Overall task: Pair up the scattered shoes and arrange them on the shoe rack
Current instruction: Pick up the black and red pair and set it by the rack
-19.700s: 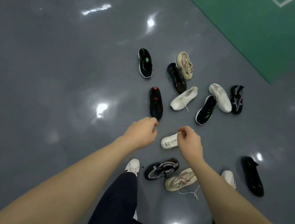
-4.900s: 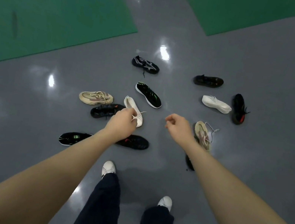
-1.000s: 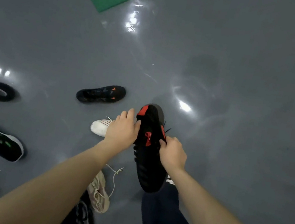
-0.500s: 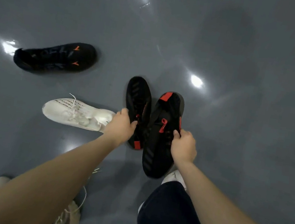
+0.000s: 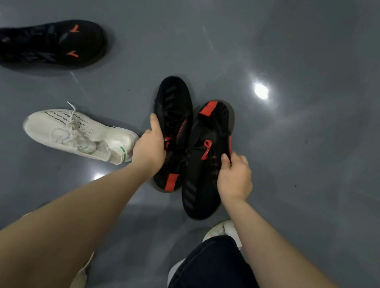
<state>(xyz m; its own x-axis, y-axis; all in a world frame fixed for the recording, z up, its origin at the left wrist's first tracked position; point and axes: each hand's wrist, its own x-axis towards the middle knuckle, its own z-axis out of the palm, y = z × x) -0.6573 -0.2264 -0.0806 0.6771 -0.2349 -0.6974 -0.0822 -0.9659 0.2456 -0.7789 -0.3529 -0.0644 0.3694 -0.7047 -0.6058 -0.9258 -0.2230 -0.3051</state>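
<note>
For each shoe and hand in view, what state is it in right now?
Left hand: grips left black-red shoe.
Right hand: grips right black-red shoe, turned heel away.
White shoe: lying on floor, untouched.
Black shoe with orange marks: on floor, untouched.
</note>
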